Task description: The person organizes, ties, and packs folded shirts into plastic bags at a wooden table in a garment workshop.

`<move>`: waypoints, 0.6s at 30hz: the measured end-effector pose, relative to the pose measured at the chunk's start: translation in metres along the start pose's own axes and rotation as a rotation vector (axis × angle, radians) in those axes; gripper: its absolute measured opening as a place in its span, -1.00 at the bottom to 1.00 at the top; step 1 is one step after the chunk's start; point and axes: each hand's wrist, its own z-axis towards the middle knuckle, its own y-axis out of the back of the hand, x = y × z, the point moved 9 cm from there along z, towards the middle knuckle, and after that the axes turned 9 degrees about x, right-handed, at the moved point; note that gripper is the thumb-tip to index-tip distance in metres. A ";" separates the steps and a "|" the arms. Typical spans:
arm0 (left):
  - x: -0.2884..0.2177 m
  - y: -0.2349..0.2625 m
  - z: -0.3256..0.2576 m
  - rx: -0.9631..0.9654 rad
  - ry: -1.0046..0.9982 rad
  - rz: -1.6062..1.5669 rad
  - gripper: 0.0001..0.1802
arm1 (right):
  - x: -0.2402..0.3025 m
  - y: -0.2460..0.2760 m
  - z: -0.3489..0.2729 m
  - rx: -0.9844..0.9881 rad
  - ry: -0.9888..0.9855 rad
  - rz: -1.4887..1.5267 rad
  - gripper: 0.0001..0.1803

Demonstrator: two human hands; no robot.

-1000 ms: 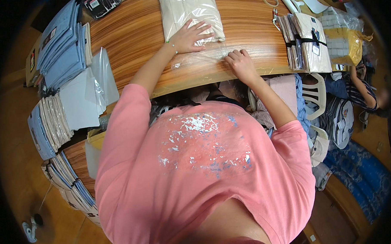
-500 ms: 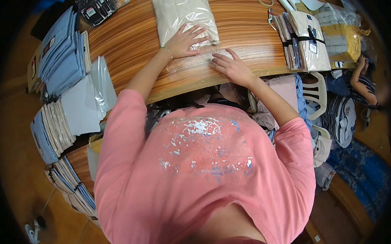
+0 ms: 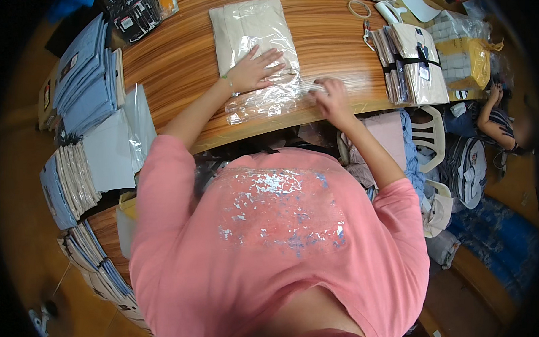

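Observation:
A folded beige garment [image 3: 241,28] lies on the wood-grain table [image 3: 179,44] in front of me, inside a clear plastic bag [image 3: 261,104]. The bag's loose end spreads flat toward the table's near edge. My left hand [image 3: 251,73] presses on the lower part of the package, open, with its fingers spread. To the right of the bag's loose end is my right hand [image 3: 333,102], fingers bent and smeared by motion. Whether it pinches the plastic I cannot tell.
Stacks of folded blue garments [image 3: 88,80] and white sheets [image 3: 108,153] line the left. On the right stand a strapped bundle of bagged garments [image 3: 417,62], a tape ring [image 3: 359,9] and a white handheld device [image 3: 389,13]. Another person's arm [image 3: 492,110] shows at far right, beyond a white chair [image 3: 431,133].
My right hand has shifted right and its fingers have bent. My left hand stays on the package. The bag's loose end now shows more, spread nearer the table's edge.

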 end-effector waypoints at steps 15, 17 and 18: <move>-0.036 0.016 -0.111 -0.167 0.068 -0.468 -0.70 | -0.029 -0.065 0.039 0.258 0.373 -0.121 -0.78; -0.010 0.017 -0.134 -0.226 0.195 -0.390 -0.74 | -0.025 -0.062 0.040 0.259 0.384 -0.138 -0.80; 0.001 0.016 -0.143 -0.253 0.257 -0.351 -0.76 | -0.025 -0.061 0.040 0.255 0.388 -0.143 -0.80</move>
